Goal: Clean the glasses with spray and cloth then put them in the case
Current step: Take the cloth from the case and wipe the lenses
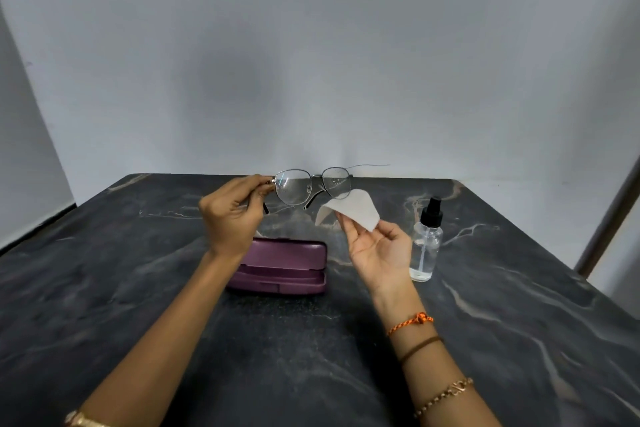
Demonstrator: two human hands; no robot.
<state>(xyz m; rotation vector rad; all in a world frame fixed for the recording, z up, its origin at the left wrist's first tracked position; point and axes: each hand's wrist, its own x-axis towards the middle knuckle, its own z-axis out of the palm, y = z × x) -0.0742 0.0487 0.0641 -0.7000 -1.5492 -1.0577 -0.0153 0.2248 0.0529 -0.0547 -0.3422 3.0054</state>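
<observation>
My left hand (232,215) pinches the left hinge of thin metal-framed glasses (313,185), holding them up above the table with the lenses facing me. A small white cloth (353,210) sits between the fingers and thumb of my right hand (379,251), just below the right lens and touching its lower edge. The purple glasses case (280,267) lies open on the table under my hands. A clear spray bottle (426,243) with a black pump top stands upright right of my right hand.
The dark marbled table (138,288) runs to a grey wall at the back. A pole (609,218) leans at the far right edge. Bracelets circle my right wrist.
</observation>
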